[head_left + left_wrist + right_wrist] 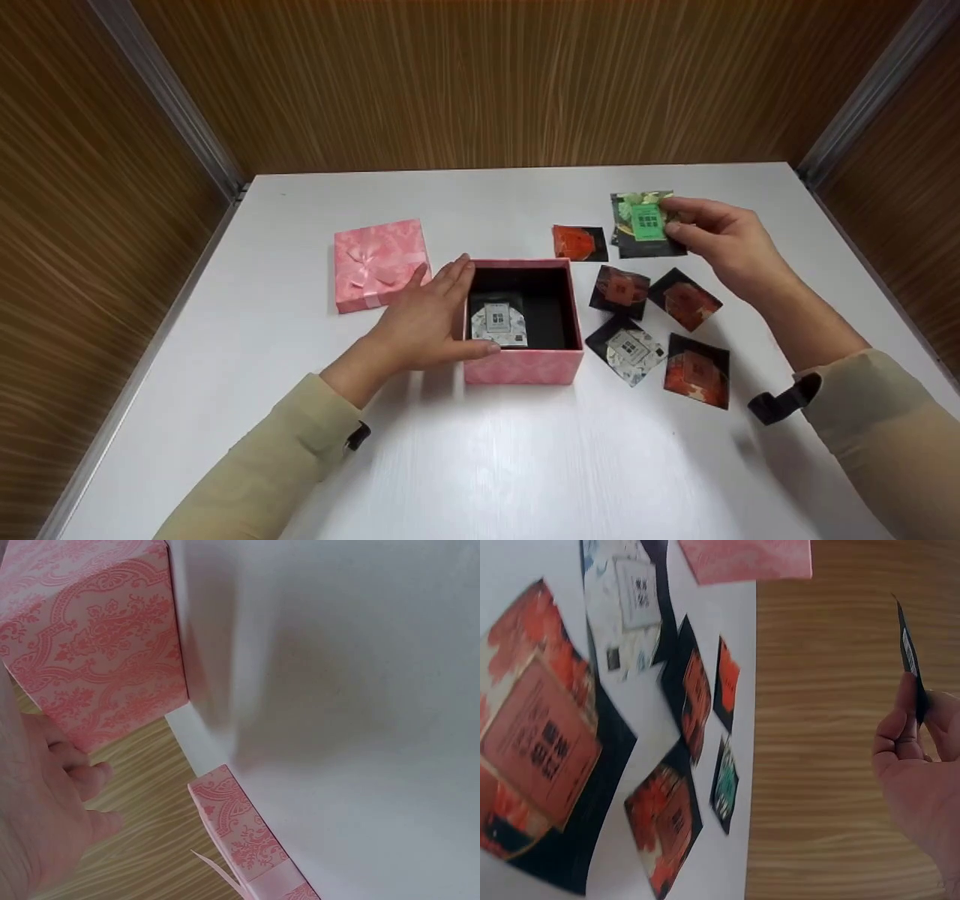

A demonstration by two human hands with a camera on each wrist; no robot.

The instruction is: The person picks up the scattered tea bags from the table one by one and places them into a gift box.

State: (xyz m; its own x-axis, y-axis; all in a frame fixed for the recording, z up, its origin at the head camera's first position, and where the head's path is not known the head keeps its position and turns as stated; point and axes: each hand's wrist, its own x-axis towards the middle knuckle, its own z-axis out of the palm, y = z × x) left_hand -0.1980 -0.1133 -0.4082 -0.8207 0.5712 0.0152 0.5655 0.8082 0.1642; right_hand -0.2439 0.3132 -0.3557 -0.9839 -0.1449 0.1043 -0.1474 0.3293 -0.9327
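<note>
Head view, from the left: a pink lid (pixel 381 264) with a ribbon bow is set left of centre on the white table (pixel 517 465), nearer its far edge. A pink patterned box (pixel 521 367) is steadied by the left hand (pixel 416 322), its straight fingers laid along the left wall and its thumb spread across the near left corner. Inside the box, toward the left wall, a grey-and-white packet (pixel 499 324) is seen. An orange packet (pixel 577 244) is placed beyond the far right corner of the box; a white packet (pixel 628 349) and three red packets (pixel 697 371) are scattered off its right side.

Toward the table's far right corner, a green packet (pixel 645 225) is pinched at its right edge between thumb and forefinger of the right hand (pixel 724 244). In the right wrist view it is held clear of the table, where a second green packet (pixel 725 784) can be seen.

The step in hand is judged to be the lifting of a single packet; the next move would likely call for its being carried over the box's open top.

Labels are printed with blocks of dark characters; no brand can be read.
</note>
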